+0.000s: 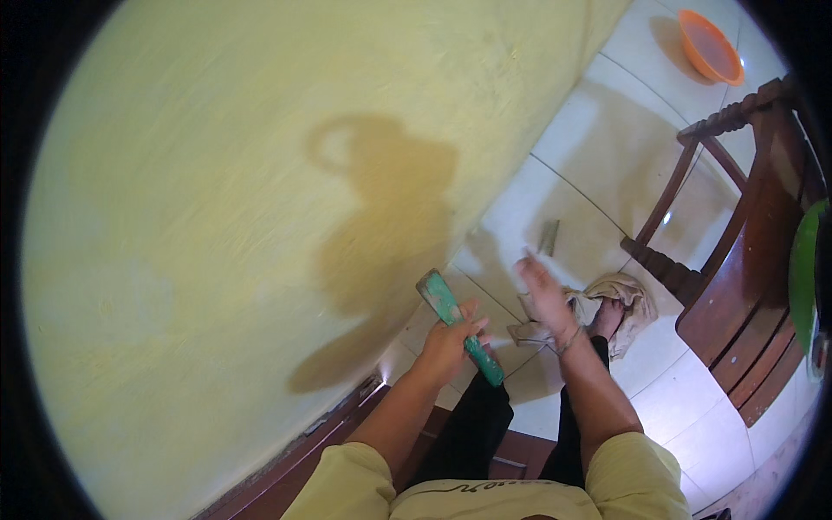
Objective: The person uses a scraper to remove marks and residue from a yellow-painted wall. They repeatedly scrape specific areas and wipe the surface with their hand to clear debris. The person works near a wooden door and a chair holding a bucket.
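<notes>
My left hand [447,343] grips a long, narrow green tool [444,300] with worn, chipped paint and a dark far end; its exact kind is unclear. The tool slants in front of the yellow wall [227,227], apart from it. My right hand [545,292], blurred, is held out above the floor with its fingers extended and nothing visible in it. Beneath it, a crumpled beige cloth [634,318] lies around my bare foot [608,317]. Just beyond the right fingertips is a small greyish strip [551,238] on the tiles.
White tiles [572,162] meet the wall along a diagonal edge. A dark wooden chair [734,318] stands at right, with a green object [806,279] over its seat. An orange basin [712,49] holding cloudy liquid sits farther off. Reddish-brown trim [305,448] runs along the lower left.
</notes>
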The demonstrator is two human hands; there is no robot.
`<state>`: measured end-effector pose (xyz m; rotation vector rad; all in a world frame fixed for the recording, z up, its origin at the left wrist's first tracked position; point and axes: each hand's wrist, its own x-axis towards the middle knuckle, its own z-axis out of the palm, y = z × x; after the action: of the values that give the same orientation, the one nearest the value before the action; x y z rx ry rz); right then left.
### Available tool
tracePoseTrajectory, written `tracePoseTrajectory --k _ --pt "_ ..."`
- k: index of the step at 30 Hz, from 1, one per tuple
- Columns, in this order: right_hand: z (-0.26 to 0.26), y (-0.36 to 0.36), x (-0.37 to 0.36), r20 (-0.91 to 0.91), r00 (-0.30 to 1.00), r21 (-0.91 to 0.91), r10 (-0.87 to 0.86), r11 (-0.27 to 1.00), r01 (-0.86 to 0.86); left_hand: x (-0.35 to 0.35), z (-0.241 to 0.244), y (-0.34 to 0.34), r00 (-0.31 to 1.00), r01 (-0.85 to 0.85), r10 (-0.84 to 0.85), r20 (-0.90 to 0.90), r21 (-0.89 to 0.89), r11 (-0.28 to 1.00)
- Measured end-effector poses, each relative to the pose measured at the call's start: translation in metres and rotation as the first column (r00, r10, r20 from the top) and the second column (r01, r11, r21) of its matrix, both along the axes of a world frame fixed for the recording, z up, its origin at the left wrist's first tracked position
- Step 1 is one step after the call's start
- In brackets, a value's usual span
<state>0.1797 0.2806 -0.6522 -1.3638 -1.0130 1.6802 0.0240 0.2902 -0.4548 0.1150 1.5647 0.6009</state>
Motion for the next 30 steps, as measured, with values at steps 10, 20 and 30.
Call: tracePoseTrajectory --k 10,20,30 --pt "0.180 -0.016 -0.073 0.164 0.981 0.054 0.107 0.992 -0.117 -0.031 0.011 -0.019 0.980 0.052 -0.058 0.188 0.039 0.998" --pt "0.274 0.014 -0.195 0.015 0.993 -0.089 -0.120 0.989 0.121 -0.122 0.067 -0.113 0.701 0.541 -0.508 -0.500 -0.091 0.836" --pt "0.319 0.064 -0.198 -0.050 0.885 -0.130 -0.463 0.882 0.454 -0.157 0.092 -0.160 0.692 0.619 -0.540 -0.480 0.010 0.785"
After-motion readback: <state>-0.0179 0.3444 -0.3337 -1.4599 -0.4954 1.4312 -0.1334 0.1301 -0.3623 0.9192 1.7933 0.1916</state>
